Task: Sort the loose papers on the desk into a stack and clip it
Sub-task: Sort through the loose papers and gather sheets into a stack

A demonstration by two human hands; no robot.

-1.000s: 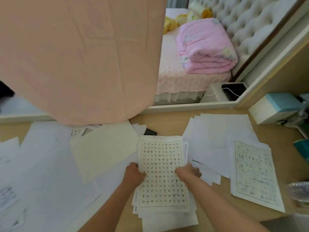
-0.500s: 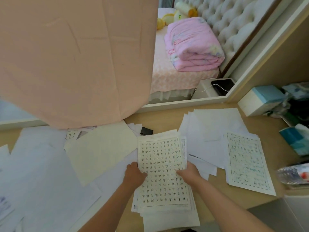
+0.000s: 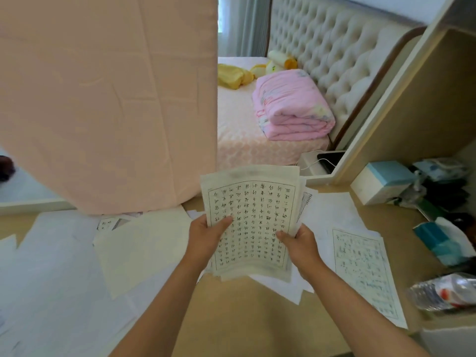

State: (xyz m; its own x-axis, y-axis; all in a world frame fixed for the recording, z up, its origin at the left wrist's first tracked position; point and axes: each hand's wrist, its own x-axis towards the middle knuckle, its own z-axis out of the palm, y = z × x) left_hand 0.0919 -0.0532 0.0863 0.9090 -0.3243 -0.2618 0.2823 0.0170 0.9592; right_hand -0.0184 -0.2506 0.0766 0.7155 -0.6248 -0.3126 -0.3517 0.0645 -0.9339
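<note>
A stack of papers (image 3: pixel 253 202) with a grid of handwritten characters on its top sheet is held up off the wooden desk (image 3: pixel 231 313), tilted toward me. My left hand (image 3: pixel 206 237) grips its left edge, thumb on top. My right hand (image 3: pixel 296 243) grips its right edge. Loose white sheets (image 3: pixel 64 266) cover the desk's left side. A cream sheet (image 3: pixel 139 243) lies among them. More white sheets (image 3: pixel 332 210) and a written grid page (image 3: pixel 365 266) lie on the right. I see no clip.
A pink cloth (image 3: pixel 108 99) hangs over the desk's back left. At the right stand a teal-topped box (image 3: pixel 383 181), a teal tissue pack (image 3: pixel 443 240) and a lying plastic bottle (image 3: pixel 443 292). A bed with a folded pink quilt (image 3: pixel 291 106) lies beyond the desk.
Both hands have lifted the stack off the desk and tilted it up toward me. The view has swung upward, showing more of the bed.
</note>
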